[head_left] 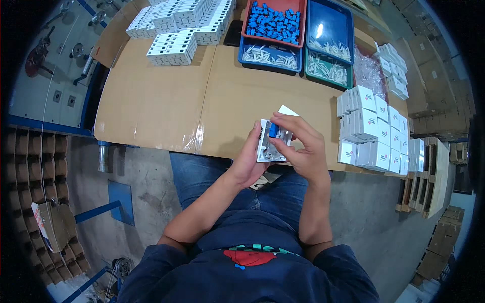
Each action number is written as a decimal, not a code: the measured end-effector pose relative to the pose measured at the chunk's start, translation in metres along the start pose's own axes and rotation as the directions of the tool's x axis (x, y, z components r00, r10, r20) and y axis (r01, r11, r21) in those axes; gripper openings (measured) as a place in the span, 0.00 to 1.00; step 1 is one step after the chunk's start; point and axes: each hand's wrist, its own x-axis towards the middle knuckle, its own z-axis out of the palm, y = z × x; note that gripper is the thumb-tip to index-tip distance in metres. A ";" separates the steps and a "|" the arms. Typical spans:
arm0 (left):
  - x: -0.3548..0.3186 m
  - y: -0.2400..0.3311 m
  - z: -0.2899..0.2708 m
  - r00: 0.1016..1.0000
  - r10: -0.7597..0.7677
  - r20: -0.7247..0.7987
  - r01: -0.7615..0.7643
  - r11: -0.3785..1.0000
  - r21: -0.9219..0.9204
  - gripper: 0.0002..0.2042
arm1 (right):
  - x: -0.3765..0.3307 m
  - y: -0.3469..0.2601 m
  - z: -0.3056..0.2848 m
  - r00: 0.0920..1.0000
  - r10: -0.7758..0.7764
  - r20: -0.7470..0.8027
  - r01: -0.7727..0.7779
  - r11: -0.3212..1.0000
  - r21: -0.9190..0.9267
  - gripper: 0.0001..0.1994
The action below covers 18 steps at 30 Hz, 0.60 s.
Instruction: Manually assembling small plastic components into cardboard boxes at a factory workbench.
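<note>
Left hand (246,161) gripped a white case (265,150); right hand (306,150) pinched a blue piece (273,130) at its open side.
The case was near the table's (156,101) six-o'clock edge, white boxes (365,124) at three.

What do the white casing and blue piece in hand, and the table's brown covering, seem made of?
White casing: probably smooth, hard plastic; evenly white, thin straight walls.
Blue piece: likely plastic, evenly coloured; finish too small to judge.
Brown covering: apparently matt cardboard, with a seam and shiny patches.
</note>
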 end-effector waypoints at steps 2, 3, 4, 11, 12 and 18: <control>0.001 0.000 -0.001 1.000 0.002 -0.020 -0.002 1.000 0.028 0.32 | 0.001 0.002 0.007 0.999 -0.020 -0.031 0.020 1.000 -0.013 0.21; 0.001 0.000 -0.002 1.000 0.003 -0.023 -0.002 1.000 0.027 0.32 | 0.001 0.003 0.007 0.999 -0.020 -0.029 0.019 1.000 -0.011 0.21; 0.001 0.000 -0.003 1.000 0.013 -0.011 -0.013 1.000 0.027 0.31 | 0.002 0.004 0.008 0.999 -0.011 -0.050 0.010 1.000 -0.023 0.21; 0.003 -0.001 -0.005 0.998 0.043 -0.042 -0.041 0.999 0.036 0.30 | 0.006 0.010 0.012 0.998 -0.054 -0.030 0.052 0.996 -0.073 0.21; 0.004 -0.002 -0.006 0.998 0.043 -0.042 -0.041 0.999 0.036 0.30 | 0.006 0.010 0.012 0.998 -0.054 -0.030 0.052 0.996 -0.073 0.21; 0.007 -0.005 -0.010 0.997 0.048 -0.059 -0.046 0.999 0.027 0.29 | 0.007 0.009 0.012 0.999 -0.035 -0.010 0.035 0.999 -0.030 0.21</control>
